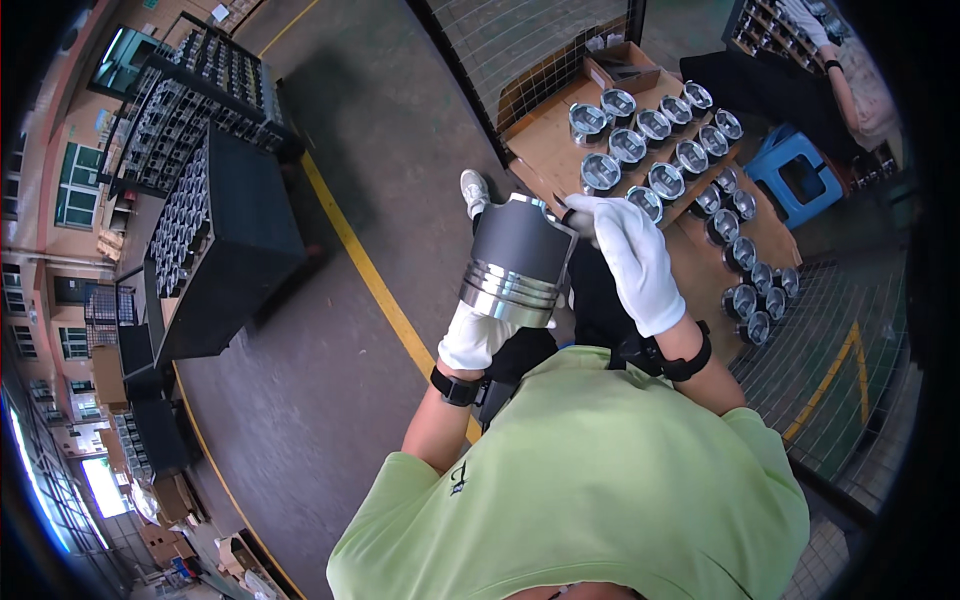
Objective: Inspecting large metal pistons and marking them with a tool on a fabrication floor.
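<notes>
A large engine piston (520,255) is held up in front of my body, its dark grey skirt pointing away and its silver grooved ring end toward me. My left hand (474,338), in a white glove, grips it by the ring end; most of those fingers are hidden behind the metal. My right hand (627,255), also gloved in white, is closed beside the skirt's far right edge. From its fingertips juts a thin dark tool (563,208), close to the piston's rim; whether they touch is unclear.
Several pistons (665,181) stand in rows on a brown board (548,150) at the right, beside an open cardboard box (622,68). Beyond are a blue stool (795,177) and another person's arm (843,95). Wire mesh (540,60) borders the board. Black racks (235,240) of parts stand left.
</notes>
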`<state>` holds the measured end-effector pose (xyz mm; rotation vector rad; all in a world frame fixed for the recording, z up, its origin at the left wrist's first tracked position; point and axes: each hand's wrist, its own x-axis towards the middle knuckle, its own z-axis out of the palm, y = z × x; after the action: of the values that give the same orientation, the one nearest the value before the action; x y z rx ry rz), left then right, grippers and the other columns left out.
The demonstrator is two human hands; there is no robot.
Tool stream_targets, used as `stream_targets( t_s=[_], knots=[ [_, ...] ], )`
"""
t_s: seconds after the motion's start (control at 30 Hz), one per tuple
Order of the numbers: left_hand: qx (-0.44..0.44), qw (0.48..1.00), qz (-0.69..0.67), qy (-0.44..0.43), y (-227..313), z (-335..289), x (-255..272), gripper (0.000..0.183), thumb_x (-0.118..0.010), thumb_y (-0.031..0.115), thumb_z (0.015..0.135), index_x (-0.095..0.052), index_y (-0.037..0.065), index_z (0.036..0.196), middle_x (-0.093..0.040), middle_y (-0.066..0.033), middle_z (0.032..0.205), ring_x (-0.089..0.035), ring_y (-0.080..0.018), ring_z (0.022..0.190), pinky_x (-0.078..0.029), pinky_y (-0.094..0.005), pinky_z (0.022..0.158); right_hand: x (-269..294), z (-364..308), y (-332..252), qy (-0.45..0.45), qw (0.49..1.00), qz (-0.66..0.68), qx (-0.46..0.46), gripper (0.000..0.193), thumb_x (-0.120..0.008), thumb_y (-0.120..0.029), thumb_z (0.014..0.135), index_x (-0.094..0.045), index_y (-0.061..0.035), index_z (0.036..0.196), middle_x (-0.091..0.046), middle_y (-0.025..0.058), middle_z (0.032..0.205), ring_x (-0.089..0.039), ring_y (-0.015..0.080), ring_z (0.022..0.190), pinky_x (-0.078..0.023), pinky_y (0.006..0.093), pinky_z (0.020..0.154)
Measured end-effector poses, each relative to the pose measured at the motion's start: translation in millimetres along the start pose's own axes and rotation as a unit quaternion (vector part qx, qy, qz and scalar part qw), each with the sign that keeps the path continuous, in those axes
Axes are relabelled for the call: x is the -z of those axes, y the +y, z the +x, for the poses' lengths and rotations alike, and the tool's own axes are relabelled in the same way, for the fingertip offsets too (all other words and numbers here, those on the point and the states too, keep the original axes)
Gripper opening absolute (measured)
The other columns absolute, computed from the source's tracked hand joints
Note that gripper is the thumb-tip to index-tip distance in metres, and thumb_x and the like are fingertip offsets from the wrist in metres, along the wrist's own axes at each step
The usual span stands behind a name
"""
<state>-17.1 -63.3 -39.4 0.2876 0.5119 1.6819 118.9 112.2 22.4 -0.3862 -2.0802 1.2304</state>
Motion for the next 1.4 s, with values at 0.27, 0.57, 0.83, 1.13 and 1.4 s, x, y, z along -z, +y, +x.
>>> stream_targets(
  t_s=[0.27, 0.57, 0.83, 1.13, 1.4],
  knots=[
    [-0.134, 0.94, 0.269, 0.16, 8.9, 12.1, -1.5, 0.059, -0.068, 0.016, 0.091, -0.042, 0.004, 0.142, -0.055, -0.0078, 0.134, -0.056, -0.0177, 0.12, -0.046, -0.0332, 0.101, -5.0, 2.9, -0.8, -0.081, 0.987, -0.025, -0.139, 0.044, -0.049, -0.039, 0.101, -0.068, 0.0007, 0.106, -0.063, 0.0136, 0.067, -0.065, 0.0248, 0.062, -0.05, 0.0332, 0.06],
    [-0.181, 0.843, 0.486, 0.144, 14.4, 15.8, -20.5, 0.075, -0.07, 0.001, 0.081, -0.035, 0.0, 0.147, -0.052, -0.0113, 0.138, -0.053, -0.0201, 0.125, -0.039, -0.0308, 0.106, 2.6, 4.1, 9.7, -0.138, 0.961, -0.005, -0.241, 0.062, -0.043, -0.057, 0.098, -0.068, -0.0005, 0.102, -0.064, 0.0112, 0.069, -0.063, 0.0217, 0.05, -0.048, 0.0324, 0.051],
    [-0.378, 0.536, 0.75, 0.084, 22.8, 21.5, -44.0, 0.08, -0.076, -0.004, 0.06, -0.051, 0.006, 0.135, -0.062, -0.0206, 0.12, -0.064, -0.0371, 0.101, -0.052, -0.0384, 0.088, -12.3, -4.8, 54.0, -0.07, 0.821, 0.443, -0.354, 0.042, -0.05, -0.04, 0.098, -0.066, -0.0024, 0.107, -0.07, 0.006, 0.085, -0.063, 0.0135, 0.052, -0.046, 0.0227, 0.038],
    [-0.042, 0.991, 0.116, 0.049, -7.4, 6.0, -31.6, 0.056, -0.051, 0.033, 0.101, -0.034, 0.008, 0.148, -0.046, -0.0134, 0.142, -0.053, -0.0285, 0.124, -0.042, -0.0492, 0.106, -23.0, -0.7, 61.0, -0.08, 0.783, 0.558, -0.262, 0.034, -0.046, -0.018, 0.099, -0.062, 0.0044, 0.118, -0.066, 0.0115, 0.114, -0.064, 0.0172, 0.103, -0.05, 0.0297, 0.09],
    [-0.002, 0.999, 0.048, 0.001, 0.5, 16.5, -7.0, 0.069, -0.059, 0.036, 0.094, -0.032, 0.0, 0.146, -0.043, -0.0264, 0.142, -0.052, -0.0497, 0.12, -0.058, -0.0586, 0.082, -11.8, 17.4, 45.6, 0.056, 0.993, -0.034, -0.098, 0.023, -0.048, -0.019, 0.101, -0.062, -0.0047, 0.111, -0.068, 0.0109, 0.102, -0.067, 0.0249, 0.092, -0.053, 0.0335, 0.078]
  ],
)
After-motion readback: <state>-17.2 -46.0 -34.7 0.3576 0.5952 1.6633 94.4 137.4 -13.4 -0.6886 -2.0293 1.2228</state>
